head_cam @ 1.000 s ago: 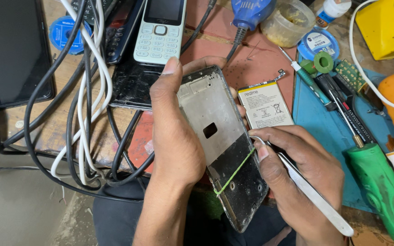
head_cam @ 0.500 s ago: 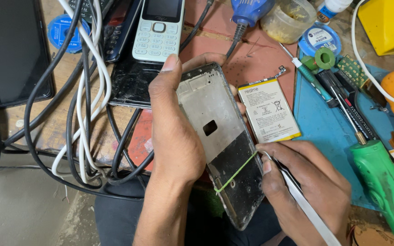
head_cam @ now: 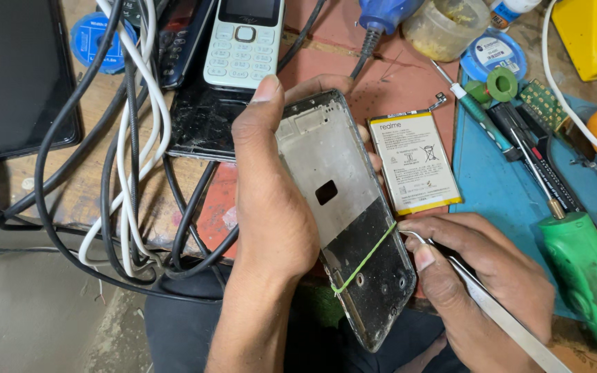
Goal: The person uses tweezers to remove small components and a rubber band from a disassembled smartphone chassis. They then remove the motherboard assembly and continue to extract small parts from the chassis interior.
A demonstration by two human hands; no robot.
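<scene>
Your left hand (head_cam: 271, 200) grips a bare phone frame (head_cam: 343, 207); your right hand (head_cam: 478, 283) pinches tweezers (head_cam: 499, 318), apparently touching its edge, battery (head_cam: 414, 162) and cables (head_cam: 133, 138) crowding the worktop (head_cam: 499, 186).

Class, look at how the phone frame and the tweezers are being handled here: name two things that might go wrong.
1. The tweezers in the right hand touch the frame's edge by the green band; a slip might scratch the phone frame.
2. The left hand holds the frame off the bench, so it might drop onto the loose battery.
</scene>
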